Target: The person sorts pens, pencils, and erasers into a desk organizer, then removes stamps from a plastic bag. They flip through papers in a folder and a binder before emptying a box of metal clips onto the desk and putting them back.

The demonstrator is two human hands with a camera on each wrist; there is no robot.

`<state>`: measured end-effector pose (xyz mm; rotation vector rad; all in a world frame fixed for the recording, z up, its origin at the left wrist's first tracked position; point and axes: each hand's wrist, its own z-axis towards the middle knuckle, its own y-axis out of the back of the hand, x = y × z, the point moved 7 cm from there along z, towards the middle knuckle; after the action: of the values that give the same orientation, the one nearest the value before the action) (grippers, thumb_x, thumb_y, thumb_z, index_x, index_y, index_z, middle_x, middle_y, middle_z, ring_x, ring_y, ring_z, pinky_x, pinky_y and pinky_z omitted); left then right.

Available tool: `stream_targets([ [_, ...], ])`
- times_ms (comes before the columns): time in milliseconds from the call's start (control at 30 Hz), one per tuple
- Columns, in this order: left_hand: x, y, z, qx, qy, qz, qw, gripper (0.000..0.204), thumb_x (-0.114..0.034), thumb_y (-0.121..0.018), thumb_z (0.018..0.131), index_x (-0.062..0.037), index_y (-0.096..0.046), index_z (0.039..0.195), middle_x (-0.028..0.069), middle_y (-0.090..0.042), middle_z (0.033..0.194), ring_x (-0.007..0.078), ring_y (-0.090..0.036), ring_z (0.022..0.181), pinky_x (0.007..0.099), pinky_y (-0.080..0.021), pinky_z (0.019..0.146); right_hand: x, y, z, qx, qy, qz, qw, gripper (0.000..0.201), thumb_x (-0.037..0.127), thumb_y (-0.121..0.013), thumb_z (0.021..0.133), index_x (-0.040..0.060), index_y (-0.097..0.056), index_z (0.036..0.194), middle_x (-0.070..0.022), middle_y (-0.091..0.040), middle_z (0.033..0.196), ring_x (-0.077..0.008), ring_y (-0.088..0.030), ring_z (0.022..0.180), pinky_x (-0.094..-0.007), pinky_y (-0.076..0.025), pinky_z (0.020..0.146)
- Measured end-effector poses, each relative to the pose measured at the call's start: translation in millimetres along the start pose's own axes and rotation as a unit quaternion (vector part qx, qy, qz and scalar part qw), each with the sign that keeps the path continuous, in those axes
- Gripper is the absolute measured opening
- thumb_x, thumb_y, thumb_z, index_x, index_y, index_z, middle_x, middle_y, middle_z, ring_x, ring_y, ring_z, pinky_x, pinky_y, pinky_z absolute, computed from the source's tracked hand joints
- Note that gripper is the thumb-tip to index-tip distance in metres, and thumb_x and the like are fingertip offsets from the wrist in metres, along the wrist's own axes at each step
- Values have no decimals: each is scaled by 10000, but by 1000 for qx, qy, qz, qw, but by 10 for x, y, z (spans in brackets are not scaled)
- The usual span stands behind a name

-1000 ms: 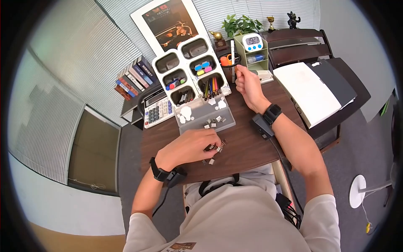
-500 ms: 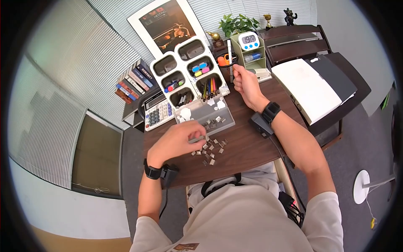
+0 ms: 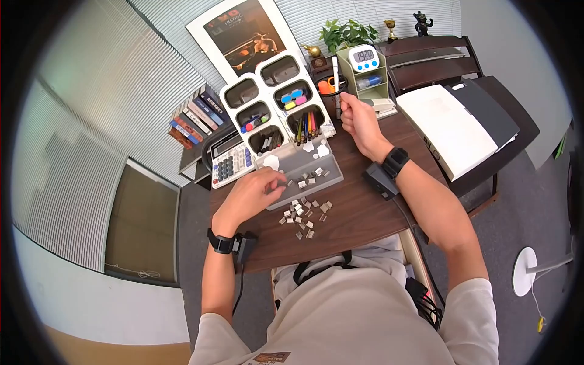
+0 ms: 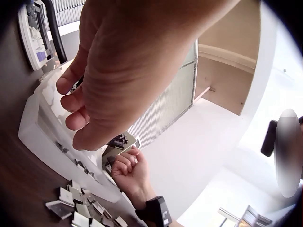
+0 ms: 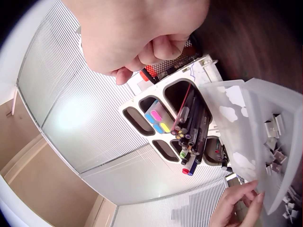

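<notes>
My left hand (image 3: 250, 193) hovers over the left end of a translucent plastic tray (image 3: 334, 173), fingers loosely bent and nothing seen in them. It hides that end of the tray. Several small metal clips (image 3: 311, 181) lie inside the tray. More clips (image 3: 309, 225) are scattered on the desk in front of it; the left wrist view shows this pile (image 4: 81, 210) up close. My right hand (image 3: 362, 123) is raised beside the black mesh pen cup (image 3: 333, 103), its fingers curled in. No object shows in this fist (image 5: 142, 40).
Behind the tray leans a white organizer (image 3: 265, 100) with pens and sticky tabs. A calculator (image 3: 232, 165) lies at left, near upright books (image 3: 196, 118). At the back right stands a green rack (image 3: 360, 91) with a timer (image 3: 364, 58). A white binder (image 3: 447, 131) lies farther right.
My left hand has drawn back from the clips on the desk, moving left and away from me to the tray's end, and the pile is uncovered. My right hand has stayed by the pen cup.
</notes>
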<state>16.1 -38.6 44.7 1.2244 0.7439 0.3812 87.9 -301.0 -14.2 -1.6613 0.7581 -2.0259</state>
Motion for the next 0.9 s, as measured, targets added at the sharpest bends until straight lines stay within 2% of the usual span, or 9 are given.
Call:
stream_targets([
  [267,-236,57,-288,36,-27,-17,999,163,-109,-729,909,-52,-751,1060,85,-644,833,230,-643,739,342,-518,673,-21,4,15,-6,-8,0,1000,308,294,-603,1044,132,-531,792,112,-338,594,-31,-260,481,-240,-198,461],
  [500,-346,-17,-453,43,-31,19,998,183,-131,-733,919,-66,-763,1088,88,-653,841,250,-651,732,358,-531,672,-24,-4,1,-2,-10,-4,1000,310,299,-605,1045,134,-526,795,111,-335,592,-31,-252,480,-240,-197,460],
  [667,-425,-30,-621,42,-3,20,999,308,-297,-829,873,-81,-725,1068,64,-648,867,240,-650,705,352,-525,630,-30,-14,1,7,-7,-7,1000,311,300,-602,1046,138,-523,793,113,-329,589,-30,-239,476,-241,-193,456],
  [700,-476,-42,-646,25,-19,13,999,388,-363,-855,845,-66,-666,1008,57,-637,886,233,-650,695,347,-522,616,-33,-17,-5,4,-13,-16,1000,318,303,-590,1056,145,-509,792,111,-297,601,-37,-233,492,-244,-201,471],
  [733,-500,-77,-667,24,-19,14,999,388,-363,-855,845,-66,-666,1008,57,-637,886,233,-650,695,347,-522,616,-38,-22,-10,2,-20,-25,999,325,306,-579,1065,151,-495,791,110,-265,614,-44,-228,508,-246,-208,485],
  [800,-551,-183,-689,55,-23,10,998,423,-394,-823,864,-35,-642,995,90,-655,923,309,-678,791,402,-546,680,-42,-21,-9,3,-21,-26,999,327,306,-582,1065,152,-495,790,110,-267,614,-44,-228,510,-246,-208,485],
  [900,-572,-257,-661,48,-32,28,998,377,-352,-791,901,-33,-604,974,100,-637,944,325,-673,795,409,-545,682,-50,-30,-14,-1,-25,-26,999,328,306,-589,1064,153,-496,789,109,-270,615,-43,-229,512,-246,-207,484],
])
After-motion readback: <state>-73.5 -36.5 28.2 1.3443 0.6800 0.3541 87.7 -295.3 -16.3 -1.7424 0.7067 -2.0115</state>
